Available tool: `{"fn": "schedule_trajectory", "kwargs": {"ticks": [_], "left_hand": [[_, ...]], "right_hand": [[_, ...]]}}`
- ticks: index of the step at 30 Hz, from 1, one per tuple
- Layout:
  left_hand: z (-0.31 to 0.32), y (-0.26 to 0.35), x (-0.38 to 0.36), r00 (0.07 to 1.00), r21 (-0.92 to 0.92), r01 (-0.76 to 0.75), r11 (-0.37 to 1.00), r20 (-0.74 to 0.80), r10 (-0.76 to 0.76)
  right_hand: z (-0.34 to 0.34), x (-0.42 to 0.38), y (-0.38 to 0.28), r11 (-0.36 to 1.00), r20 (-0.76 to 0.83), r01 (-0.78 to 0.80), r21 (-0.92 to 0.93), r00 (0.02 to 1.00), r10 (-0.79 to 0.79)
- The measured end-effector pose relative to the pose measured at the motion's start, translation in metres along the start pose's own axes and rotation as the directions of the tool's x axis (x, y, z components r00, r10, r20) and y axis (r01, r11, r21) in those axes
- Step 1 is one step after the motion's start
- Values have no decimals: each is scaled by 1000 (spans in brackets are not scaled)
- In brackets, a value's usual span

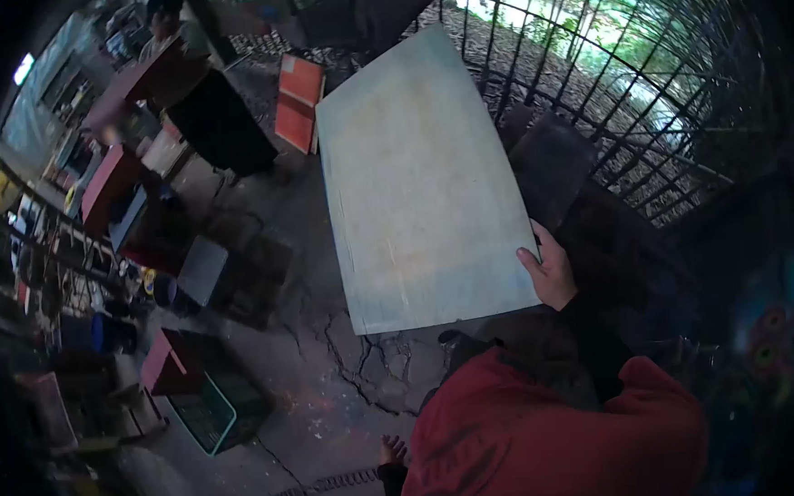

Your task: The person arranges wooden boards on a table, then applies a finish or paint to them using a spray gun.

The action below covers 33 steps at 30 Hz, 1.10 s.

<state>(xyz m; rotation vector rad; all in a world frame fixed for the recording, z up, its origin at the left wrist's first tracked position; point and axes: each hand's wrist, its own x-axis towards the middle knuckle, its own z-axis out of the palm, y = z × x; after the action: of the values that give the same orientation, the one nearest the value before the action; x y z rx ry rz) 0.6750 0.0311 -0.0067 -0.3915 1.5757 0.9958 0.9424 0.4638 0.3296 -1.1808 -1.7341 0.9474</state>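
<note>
My right hand [551,268] grips the lower right edge of a large pale board [420,183], with the thumb on its front face. Its surface is cream with bluish, stained borders, and it is tilted in front of me, above the cracked concrete floor [359,368]. The fingers behind the board are hidden. Low by my side hangs my left hand [393,450], its fingers apart and nothing visible in it. A coiled hose [338,481] runs near that hand.
Metal bars [578,91] line the upper right side. An orange-red panel [299,104] stands behind the board. At upper left another person [217,123] is at a dark red panel [137,82]. A green crate [232,413] and a blue bucket [111,334] stand at left.
</note>
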Motion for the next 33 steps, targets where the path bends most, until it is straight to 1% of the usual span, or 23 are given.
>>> {"fn": "schedule_trajectory", "kwargs": {"ticks": [1,3,5,6,8,9,12,13,15,17,18,19,20,21,23,24,25,27,28,29,31,32,33], "left_hand": [[8,28,7,1000,54,-31,998,0,31],[42,85,18,995,131,-97,987,-9,99],[79,131,21,987,168,-163,972,21,161],[102,153,22,980,212,-197,957,68,187],[133,181,28,969,270,-239,933,123,213],[147,189,37,962,296,-257,920,174,212],[178,197,42,943,363,-293,884,264,204],[185,196,41,936,399,-305,865,293,195],[190,189,47,940,438,-291,850,298,168],[183,176,45,957,551,-217,805,284,64],[178,168,46,964,525,-162,835,266,19],[173,165,49,963,536,-165,828,270,17],[167,163,53,960,579,-145,802,278,-26],[162,160,55,956,619,-126,775,284,-72],[163,167,53,949,666,-107,738,290,-124],[172,174,52,934,596,-164,786,351,-72],[183,180,50,914,516,-215,829,406,-17],[225,206,33,844,328,-270,905,533,59],[250,220,25,790,213,-273,938,606,92],[275,235,14,732,101,-266,959,668,133],[327,263,-24,618,-21,-267,963,764,188],[350,270,-21,582,-60,-282,958,782,221],[372,276,-15,544,-102,-295,950,799,255]], "right_hand": [[-16,-4,6,997,-51,-72,35,996,73],[-43,-14,18,991,-139,-84,104,985,98],[-60,-25,39,974,-366,-91,205,916,163],[-69,-29,51,974,-387,-83,210,908,161],[-86,-43,79,954,-460,-174,245,845,273],[-90,-48,93,954,-474,-168,247,838,271],[-89,-60,141,931,-584,-242,272,728,360],[-83,-63,157,932,-591,-239,274,722,359],[-70,-68,187,904,-641,-180,389,652,406],[-60,-79,203,884,-623,-183,430,648,438],[-56,-80,205,863,-598,-234,448,639,484],[-53,-78,203,841,-574,-280,463,628,526],[-51,-78,206,828,-590,-369,421,582,559],[-51,-80,204,827,-598,-370,423,572,562],[-53,-82,202,763,-478,-363,535,615,627],[-55,-85,201,725,-411,-365,584,637,652],[-59,-88,201,726,-416,-372,578,631,655],[-69,-86,205,744,-354,-395,539,695,626],[-72,-85,208,734,-342,-419,534,687,641],[-73,-84,210,733,-341,-419,536,686,642],[-75,-82,213,657,-300,-329,678,692,657],[-77,-79,208,657,-303,-327,679,690,657],[-79,-74,198,607,-273,-315,730,680,681]]}}
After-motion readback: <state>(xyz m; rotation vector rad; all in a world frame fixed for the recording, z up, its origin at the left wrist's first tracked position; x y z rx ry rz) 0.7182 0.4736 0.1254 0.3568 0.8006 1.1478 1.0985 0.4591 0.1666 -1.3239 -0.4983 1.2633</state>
